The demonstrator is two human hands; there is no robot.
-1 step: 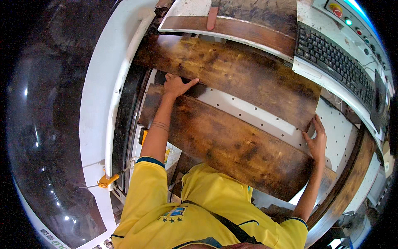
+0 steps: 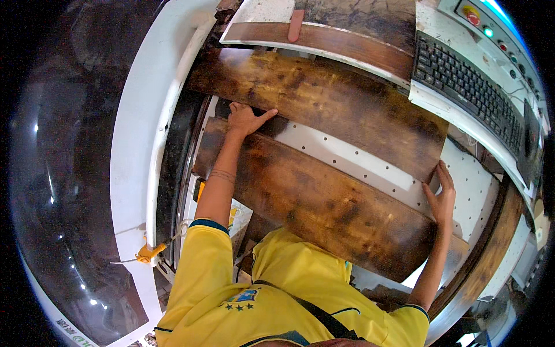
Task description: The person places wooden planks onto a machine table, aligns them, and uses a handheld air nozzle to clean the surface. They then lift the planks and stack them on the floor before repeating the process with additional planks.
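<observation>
Fingers spread, the left hand touched the lower edge of the brown upper board, while the right hand, also open, met its right end; the board spanned the upper centre of the frame, a white perforated surface showing between it and the lower board.

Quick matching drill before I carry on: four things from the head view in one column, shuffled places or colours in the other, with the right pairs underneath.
Things
1. Left hand
2. Right hand
3. Keyboard
4. Panel

Places and colours
A. Black, at the picture's upper right
B. At the near right corner of the far brown board
C. White with small dark holes
D. At the far brown board's near edge, toward its left end

Pairs: 1-D, 2-B, 3-A, 4-C
</observation>
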